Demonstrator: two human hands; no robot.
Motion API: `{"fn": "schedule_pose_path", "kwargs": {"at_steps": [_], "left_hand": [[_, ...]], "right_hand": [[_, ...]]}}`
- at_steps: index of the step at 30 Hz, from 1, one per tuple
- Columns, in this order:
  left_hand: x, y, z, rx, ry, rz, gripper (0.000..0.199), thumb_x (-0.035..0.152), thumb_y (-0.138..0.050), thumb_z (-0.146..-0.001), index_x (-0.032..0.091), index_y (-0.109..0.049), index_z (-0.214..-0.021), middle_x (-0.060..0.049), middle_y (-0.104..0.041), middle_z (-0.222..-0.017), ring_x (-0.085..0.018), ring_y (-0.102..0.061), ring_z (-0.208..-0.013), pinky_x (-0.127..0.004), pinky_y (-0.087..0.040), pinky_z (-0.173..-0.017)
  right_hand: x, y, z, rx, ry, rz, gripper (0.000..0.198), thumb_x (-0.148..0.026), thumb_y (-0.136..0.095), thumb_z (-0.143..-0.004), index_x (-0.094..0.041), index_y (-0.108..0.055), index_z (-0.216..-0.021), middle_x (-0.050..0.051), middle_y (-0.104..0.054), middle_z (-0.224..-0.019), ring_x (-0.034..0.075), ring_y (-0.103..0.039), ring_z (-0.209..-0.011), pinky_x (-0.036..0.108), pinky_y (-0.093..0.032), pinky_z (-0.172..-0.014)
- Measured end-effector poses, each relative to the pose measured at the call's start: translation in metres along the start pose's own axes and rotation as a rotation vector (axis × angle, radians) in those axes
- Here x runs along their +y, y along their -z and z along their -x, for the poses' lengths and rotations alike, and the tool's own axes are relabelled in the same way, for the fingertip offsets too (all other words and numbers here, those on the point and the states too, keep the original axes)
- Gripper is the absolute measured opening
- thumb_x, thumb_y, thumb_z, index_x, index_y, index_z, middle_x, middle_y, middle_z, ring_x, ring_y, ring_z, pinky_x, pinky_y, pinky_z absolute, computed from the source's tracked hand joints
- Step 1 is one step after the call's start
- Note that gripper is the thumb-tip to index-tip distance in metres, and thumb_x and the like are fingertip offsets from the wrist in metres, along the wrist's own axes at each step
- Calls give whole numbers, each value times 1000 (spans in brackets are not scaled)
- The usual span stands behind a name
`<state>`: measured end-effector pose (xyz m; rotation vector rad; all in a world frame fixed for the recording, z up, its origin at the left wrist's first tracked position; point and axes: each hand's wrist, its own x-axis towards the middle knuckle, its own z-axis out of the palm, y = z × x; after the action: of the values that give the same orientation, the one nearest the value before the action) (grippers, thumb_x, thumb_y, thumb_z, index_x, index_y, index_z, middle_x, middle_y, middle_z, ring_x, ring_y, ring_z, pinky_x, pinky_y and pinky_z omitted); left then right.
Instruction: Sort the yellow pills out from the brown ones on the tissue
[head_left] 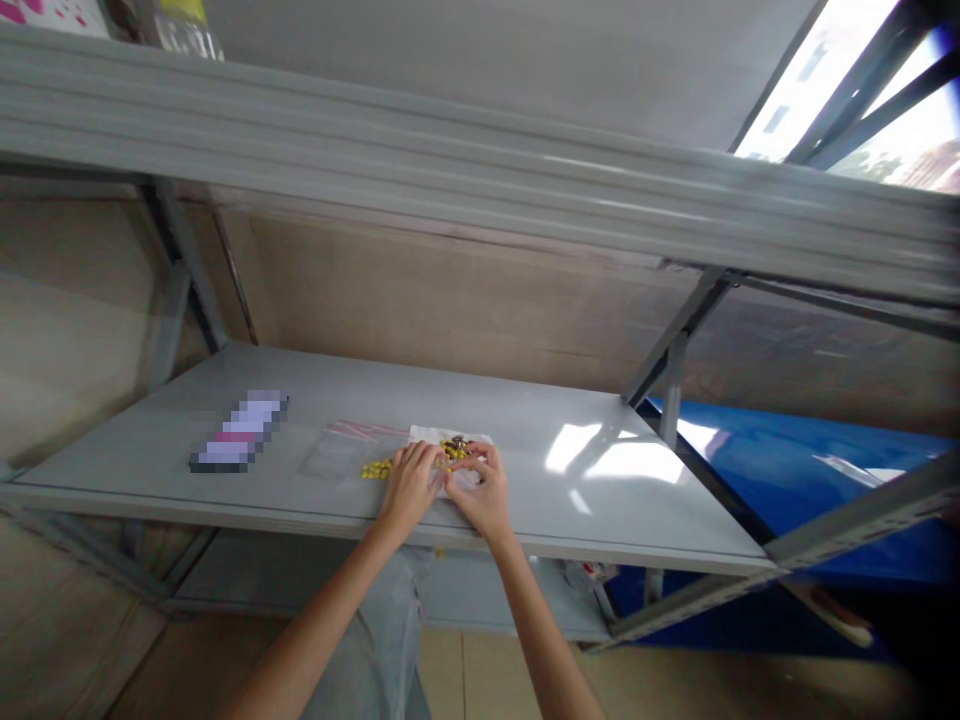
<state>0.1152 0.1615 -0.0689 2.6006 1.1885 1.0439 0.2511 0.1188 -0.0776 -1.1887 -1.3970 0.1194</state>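
On the grey shelf, my left hand [411, 482] has its fingers bent and drawn together, the tips close to my right hand. My right hand [484, 492] is curled in a pinch, thumb and fingertips meeting near a small yellow spot. What either hand grips is too small to make out. Behind the fingers lies a white sheet or bag [421, 434] with a pile of small yellow and brown pieces [455, 449] on or in it. Left of my left hand is a loose group of small yellow pieces [375, 468]. Clear plastic bags [330, 455] with red-striped tops lie beside them.
A phone [240, 435], its screen blurred out, lies on the left of the shelf board [555, 510]. An upper shelf edge [450, 150] crosses overhead, with a yellow-capped jar [186, 30] on it. Metal posts [679, 335] stand right, beside a blue surface [810, 480].
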Motion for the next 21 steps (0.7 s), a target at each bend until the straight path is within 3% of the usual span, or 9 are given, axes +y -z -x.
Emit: {"fn": "schedule_pose_path", "kwargs": {"at_steps": [9, 15, 21], "left_hand": [[0, 0, 0, -6, -6, 23, 34, 12, -51, -83, 21, -52, -115, -6, -62, -106, -20, -54, -102, -35, -35, -88], [-1, -2, 1, 37, 1, 4, 16, 20, -51, -87, 19, -55, -102, -5, -63, -100, -21, -55, -98, -35, -35, -86], [-1, -1, 1, 15, -5, 28, 27, 9, -51, -82, 20, -54, -106, -5, -63, -102, -21, -55, -100, -35, -36, -86]], "right_hand": [[-2, 0, 0, -65, 22, 10, 6, -21, -66, -70, -23, -69, -75, 6, -55, -97, 22, -52, -98, 38, -44, -87], [-8, 3, 0, 34, -4, -9, 6, -23, -63, -72, -21, -66, -77, 6, -54, -94, 21, -53, -94, 36, -45, -85], [-8, 2, 1, -66, 39, 13, 7, -23, -64, -71, -22, -68, -76, 6, -52, -94, 21, -52, -96, 35, -45, -84]]}}
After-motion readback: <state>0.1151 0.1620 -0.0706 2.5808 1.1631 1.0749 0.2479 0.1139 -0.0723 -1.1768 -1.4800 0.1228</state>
